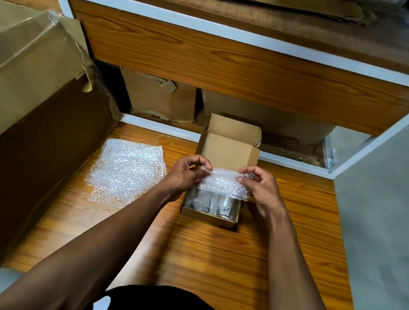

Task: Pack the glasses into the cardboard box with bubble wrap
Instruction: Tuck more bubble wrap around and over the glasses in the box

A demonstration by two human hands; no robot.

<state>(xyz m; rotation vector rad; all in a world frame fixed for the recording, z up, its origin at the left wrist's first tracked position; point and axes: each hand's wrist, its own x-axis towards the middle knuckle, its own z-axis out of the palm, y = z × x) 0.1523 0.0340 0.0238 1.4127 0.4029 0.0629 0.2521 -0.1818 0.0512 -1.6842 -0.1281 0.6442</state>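
Observation:
A small open cardboard box (226,150) stands on the wooden table (207,253), its lid raised at the back. Clear glasses (212,202) lie inside; one carries a small white label. A bubble wrap sheet (222,184) is held over the box's middle. My left hand (187,171) pinches its left top edge, and my right hand (261,185) pinches its right top edge. The sheet hides the far part of the glasses.
Spare bubble wrap sheets (126,171) lie flat on the table left of the box. A large brown carton (20,106) stands at the left. A wooden shelf with a white frame (246,36) overhangs behind, with cartons (158,97) under it. Grey floor lies to the right.

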